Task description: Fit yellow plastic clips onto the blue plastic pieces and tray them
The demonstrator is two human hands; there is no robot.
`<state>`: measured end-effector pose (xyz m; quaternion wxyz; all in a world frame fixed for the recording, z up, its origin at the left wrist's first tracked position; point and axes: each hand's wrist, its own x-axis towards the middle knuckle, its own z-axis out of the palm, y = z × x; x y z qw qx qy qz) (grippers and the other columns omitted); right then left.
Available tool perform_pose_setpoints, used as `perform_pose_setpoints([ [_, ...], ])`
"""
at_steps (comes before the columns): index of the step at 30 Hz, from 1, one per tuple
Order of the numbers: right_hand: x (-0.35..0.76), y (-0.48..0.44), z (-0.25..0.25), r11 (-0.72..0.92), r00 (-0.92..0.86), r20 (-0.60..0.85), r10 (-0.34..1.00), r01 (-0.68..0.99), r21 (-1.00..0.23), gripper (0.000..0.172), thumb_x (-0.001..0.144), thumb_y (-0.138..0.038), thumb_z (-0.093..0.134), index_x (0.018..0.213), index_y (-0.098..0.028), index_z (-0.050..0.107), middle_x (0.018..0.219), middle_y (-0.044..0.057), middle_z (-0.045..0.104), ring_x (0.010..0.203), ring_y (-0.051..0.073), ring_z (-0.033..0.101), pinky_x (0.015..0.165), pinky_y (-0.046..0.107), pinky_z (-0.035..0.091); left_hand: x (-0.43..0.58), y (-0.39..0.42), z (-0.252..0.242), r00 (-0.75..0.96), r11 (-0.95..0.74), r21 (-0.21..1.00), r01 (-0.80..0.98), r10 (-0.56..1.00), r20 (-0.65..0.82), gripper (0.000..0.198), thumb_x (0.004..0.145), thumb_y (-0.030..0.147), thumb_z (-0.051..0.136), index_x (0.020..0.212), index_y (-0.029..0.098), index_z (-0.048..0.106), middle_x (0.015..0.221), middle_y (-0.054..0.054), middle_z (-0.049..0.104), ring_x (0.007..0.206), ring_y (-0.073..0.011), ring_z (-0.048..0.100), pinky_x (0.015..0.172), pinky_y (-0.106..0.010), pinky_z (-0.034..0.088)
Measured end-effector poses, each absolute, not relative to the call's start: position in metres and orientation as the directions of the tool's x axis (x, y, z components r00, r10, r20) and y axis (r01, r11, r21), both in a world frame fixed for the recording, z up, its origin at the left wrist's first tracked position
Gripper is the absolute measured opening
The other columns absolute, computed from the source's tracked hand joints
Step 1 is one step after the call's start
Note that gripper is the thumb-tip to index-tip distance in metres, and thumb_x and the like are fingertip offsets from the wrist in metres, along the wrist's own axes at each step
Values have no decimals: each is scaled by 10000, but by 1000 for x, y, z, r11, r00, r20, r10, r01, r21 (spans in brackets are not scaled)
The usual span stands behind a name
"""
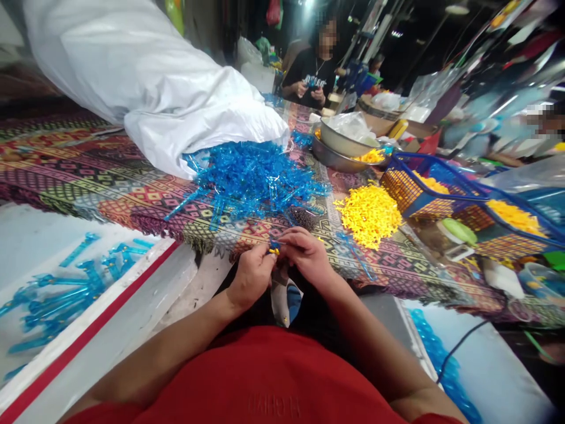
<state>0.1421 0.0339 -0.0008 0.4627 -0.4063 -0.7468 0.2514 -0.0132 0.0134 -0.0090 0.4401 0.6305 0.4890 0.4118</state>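
Over the table's front edge, my left hand and my right hand meet, both closed in a pinch. A small yellow plastic piece shows at my left fingertips. Right beside it, a blue plastic piece sits at my right fingers, mostly hidden by them. Whether the two pieces are joined cannot be made out. Just beyond my hands spreads a heap of clear blue plastic pieces, coming from the mouth of a large white sack. To the right lies a pile of small yellow pieces.
A patterned cloth covers the table. Metal bowls and blue baskets with yellow pieces stand at right. A white box at lower left and another box at lower right contain blue pieces. Across the table sits a person.
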Motion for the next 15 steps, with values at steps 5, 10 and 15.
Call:
perform_pose_setpoints([
  [5, 138, 20, 2, 665, -293, 624, 725, 534, -522, 133, 846, -157, 532, 907, -197, 644, 850, 51, 588, 803, 146, 579, 697, 281, 505, -10, 14, -3, 143, -67, 980, 189, 989, 40, 148, 775, 193, 445, 636, 182, 493, 452, 45, 482, 407, -92, 437, 435, -205, 327],
  [10, 142, 15, 1, 735, -476, 609, 634, 616, -284, 201, 870, -108, 440, 964, -170, 607, 856, 75, 593, 770, 150, 562, 664, 265, 483, -8, 8, -10, 225, 62, 998, -24, 973, -55, 121, 796, 258, 460, 729, 176, 519, 510, 40, 534, 421, -95, 494, 424, -196, 380],
  [15, 139, 14, 11, 720, -564, 533, 631, 682, -131, 184, 879, -138, 419, 914, -155, 598, 801, 68, 576, 705, 154, 519, 620, 265, 440, -8, 7, -13, 333, 208, 936, -284, 937, -107, 158, 794, 323, 502, 765, 168, 522, 499, 27, 561, 364, -106, 483, 342, -201, 370],
])
